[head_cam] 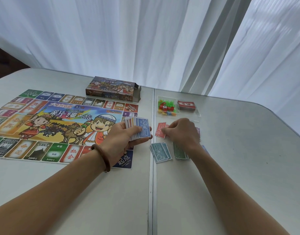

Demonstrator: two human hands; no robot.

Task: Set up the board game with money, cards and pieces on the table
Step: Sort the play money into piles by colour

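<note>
Blue-topped money stack is gripped in the left hand as supply. The right hand curls over red notes on the surface, any pinch hidden, beside the teal pile and green pile, apparently sorting denominations.

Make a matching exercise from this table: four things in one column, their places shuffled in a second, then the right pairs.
Things
1. game box
2. blue 2000 note
3. teal notes
4. coloured pieces

Places
A. in the clear tray, beside the red card deck
B. on top of the stack held in the left hand
C. just beyond the far edge of the game board
D. flat on the table, beside the green notes

Pairs: 1-C, 2-B, 3-D, 4-A
</note>
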